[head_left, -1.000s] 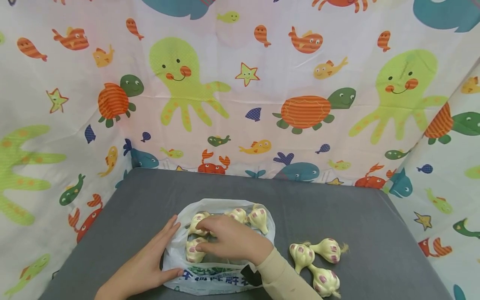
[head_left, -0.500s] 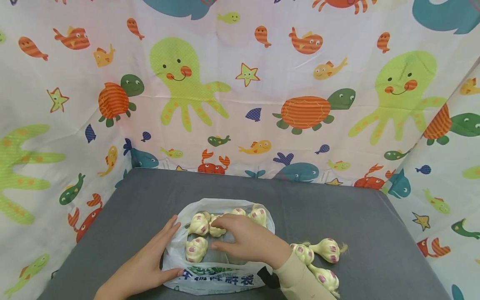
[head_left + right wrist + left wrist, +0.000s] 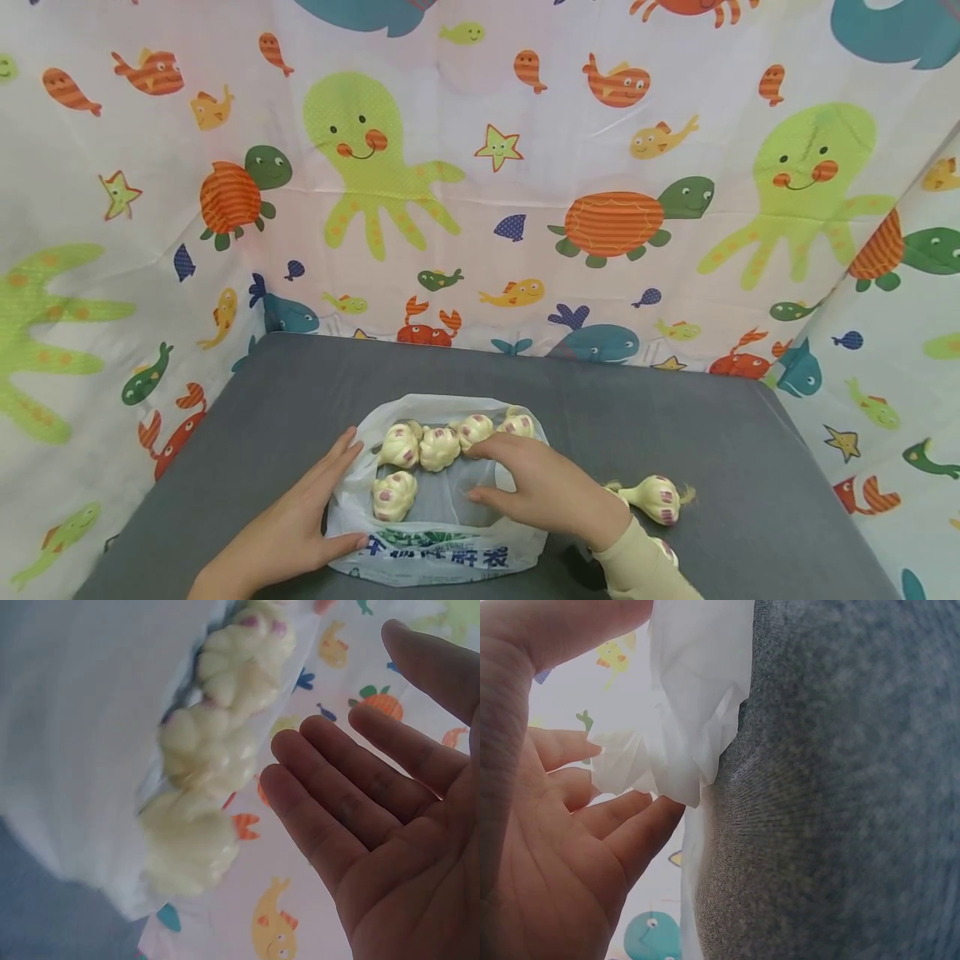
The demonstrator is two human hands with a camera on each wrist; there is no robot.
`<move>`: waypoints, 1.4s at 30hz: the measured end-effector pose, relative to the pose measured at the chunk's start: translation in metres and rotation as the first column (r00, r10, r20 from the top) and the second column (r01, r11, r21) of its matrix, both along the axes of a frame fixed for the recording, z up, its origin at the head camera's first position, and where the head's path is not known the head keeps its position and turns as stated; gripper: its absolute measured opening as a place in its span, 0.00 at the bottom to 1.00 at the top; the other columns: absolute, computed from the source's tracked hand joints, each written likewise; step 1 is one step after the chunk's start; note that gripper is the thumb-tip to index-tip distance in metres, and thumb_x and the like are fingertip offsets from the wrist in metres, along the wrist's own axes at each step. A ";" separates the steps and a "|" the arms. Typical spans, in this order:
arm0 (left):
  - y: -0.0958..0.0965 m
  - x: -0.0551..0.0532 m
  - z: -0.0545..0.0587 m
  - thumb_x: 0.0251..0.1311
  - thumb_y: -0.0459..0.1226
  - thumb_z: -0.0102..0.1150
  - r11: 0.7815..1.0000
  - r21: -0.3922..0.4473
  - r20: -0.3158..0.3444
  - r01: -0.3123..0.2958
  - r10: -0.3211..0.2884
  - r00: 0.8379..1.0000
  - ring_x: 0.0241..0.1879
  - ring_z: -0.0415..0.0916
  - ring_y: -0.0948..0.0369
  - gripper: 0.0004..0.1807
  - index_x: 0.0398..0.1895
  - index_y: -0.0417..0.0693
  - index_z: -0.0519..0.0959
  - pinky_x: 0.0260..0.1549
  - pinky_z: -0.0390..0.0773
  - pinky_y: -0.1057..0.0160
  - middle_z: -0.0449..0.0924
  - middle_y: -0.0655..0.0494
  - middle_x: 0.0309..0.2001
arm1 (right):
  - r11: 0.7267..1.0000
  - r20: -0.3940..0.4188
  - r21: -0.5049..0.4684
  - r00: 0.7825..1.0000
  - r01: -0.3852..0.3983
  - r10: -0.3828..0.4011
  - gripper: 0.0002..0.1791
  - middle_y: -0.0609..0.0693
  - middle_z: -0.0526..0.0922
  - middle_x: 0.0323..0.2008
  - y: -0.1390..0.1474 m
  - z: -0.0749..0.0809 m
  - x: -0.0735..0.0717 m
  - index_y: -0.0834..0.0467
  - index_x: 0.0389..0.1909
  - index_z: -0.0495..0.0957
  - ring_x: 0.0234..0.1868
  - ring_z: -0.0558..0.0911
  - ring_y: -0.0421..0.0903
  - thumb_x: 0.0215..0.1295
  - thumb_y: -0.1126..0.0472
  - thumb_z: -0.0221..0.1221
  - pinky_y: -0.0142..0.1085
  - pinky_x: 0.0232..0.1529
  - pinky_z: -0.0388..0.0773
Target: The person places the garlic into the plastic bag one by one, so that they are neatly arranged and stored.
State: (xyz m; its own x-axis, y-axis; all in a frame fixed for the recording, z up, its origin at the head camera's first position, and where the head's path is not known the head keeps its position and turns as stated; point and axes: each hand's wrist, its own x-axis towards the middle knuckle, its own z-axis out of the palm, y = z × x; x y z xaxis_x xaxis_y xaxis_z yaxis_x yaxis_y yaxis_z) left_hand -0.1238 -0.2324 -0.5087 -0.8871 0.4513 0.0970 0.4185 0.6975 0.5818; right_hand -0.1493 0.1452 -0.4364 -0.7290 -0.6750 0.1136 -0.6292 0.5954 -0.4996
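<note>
Garlic bulbs [image 3: 438, 450] are gathered inside a white plastic bag [image 3: 525, 546] on the dark grey bench [image 3: 675, 417] — four in a row along the far side, with a single front bulb [image 3: 393, 496] at the near left. Loose bulbs [image 3: 660, 500] are seen on the bench beyond the bag's right side, partly covered by the cream sleeve [image 3: 648, 571].

The left hand [image 3: 300, 512] is spread against the bag's left side, its thumb set toward the printed front and thin plastic touching its fingertips. The right hand [image 3: 547, 479] is held over the right part of the bag's mouth with fingers extended and thumb apart; nothing is gripped by it.

Packing of the bag appears to be the step in hand. For this, the left side is best kept braced lightly, so that the mouth is kept wide without being pulled over. The right hand should be lifted well above the soft rim when it is taken across — plastic could be snagged and folded inward by a low wrist. Each bulb is best pinched by its rounded body rather than its stringy end, then lowered, not dropped, into the gap beside the front bulb, where room seems to be left.
</note>
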 end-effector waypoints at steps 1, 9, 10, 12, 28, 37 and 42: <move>0.000 0.000 0.000 0.58 0.67 0.76 1.000 0.002 0.000 0.002 -0.002 1.000 0.84 0.53 0.47 0.67 0.91 0.53 0.49 0.70 0.69 0.35 0.41 0.49 0.90 | 1.000 -0.003 0.001 1.000 0.007 -0.007 0.25 0.43 0.85 0.63 0.004 -0.001 0.001 0.51 0.68 0.82 0.63 0.84 0.44 0.79 0.44 0.66 0.46 0.62 0.82; 0.002 -0.001 0.002 0.59 0.65 0.77 1.000 0.014 -0.022 0.016 -0.016 1.000 0.84 0.52 0.47 0.67 0.91 0.52 0.49 0.70 0.70 0.35 0.41 0.48 0.90 | 0.998 -0.038 0.025 0.997 0.066 -0.065 0.26 0.45 0.84 0.64 0.032 -0.006 0.009 0.53 0.68 0.82 0.62 0.85 0.47 0.76 0.47 0.70 0.50 0.61 0.83; 0.002 -0.001 0.002 0.59 0.65 0.77 1.000 0.013 -0.021 0.015 -0.015 1.000 0.84 0.52 0.47 0.67 0.91 0.52 0.49 0.70 0.70 0.35 0.41 0.48 0.90 | 0.997 -0.039 0.025 0.997 0.071 -0.070 0.26 0.46 0.84 0.64 0.035 -0.007 0.010 0.53 0.69 0.81 0.62 0.85 0.48 0.76 0.46 0.70 0.50 0.61 0.84; 0.002 -0.001 0.002 0.58 0.66 0.77 1.000 0.010 -0.009 0.012 -0.012 1.000 0.84 0.52 0.47 0.67 0.91 0.53 0.49 0.71 0.69 0.35 0.41 0.48 0.90 | 0.996 -0.048 0.032 0.995 0.086 -0.085 0.28 0.45 0.84 0.65 0.042 -0.009 0.011 0.53 0.69 0.81 0.63 0.84 0.47 0.76 0.45 0.69 0.51 0.61 0.83; 0.001 -0.002 0.001 0.58 0.65 0.77 1.000 0.019 0.004 0.014 -0.014 1.000 0.85 0.50 0.49 0.67 0.92 0.54 0.48 0.71 0.69 0.35 0.39 0.51 0.90 | 0.982 -0.042 0.016 0.981 0.188 -0.187 0.29 0.47 0.85 0.62 0.079 -0.023 0.026 0.56 0.66 0.82 0.60 0.86 0.48 0.69 0.51 0.76 0.52 0.59 0.85; 0.001 -0.002 0.000 0.57 0.63 0.80 1.000 0.018 -0.006 0.016 -0.016 1.000 0.85 0.51 0.49 0.67 0.91 0.54 0.49 0.71 0.68 0.35 0.39 0.53 0.90 | 0.977 -0.088 -0.004 0.973 0.215 -0.214 0.28 0.46 0.86 0.60 0.100 -0.031 0.035 0.56 0.63 0.83 0.56 0.87 0.47 0.65 0.54 0.79 0.49 0.58 0.85; 0.001 -0.001 -0.001 0.57 0.62 0.80 1.000 0.020 0.001 0.012 -0.012 1.000 0.85 0.51 0.49 0.67 0.91 0.54 0.49 0.71 0.68 0.35 0.40 0.51 0.90 | 0.977 -0.107 0.025 0.972 0.212 -0.208 0.28 0.44 0.86 0.60 0.107 -0.030 0.040 0.56 0.63 0.83 0.57 0.85 0.45 0.65 0.54 0.78 0.48 0.58 0.85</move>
State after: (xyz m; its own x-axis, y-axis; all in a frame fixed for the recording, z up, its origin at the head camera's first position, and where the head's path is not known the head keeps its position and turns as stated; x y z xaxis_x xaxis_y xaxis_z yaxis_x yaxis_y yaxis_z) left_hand -0.1247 -0.2317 -0.5095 -0.8815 0.4604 0.1052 0.4265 0.6805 0.5959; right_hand -0.1098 0.2521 -0.4666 -0.8405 -0.5133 0.1736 -0.5351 0.7360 -0.4146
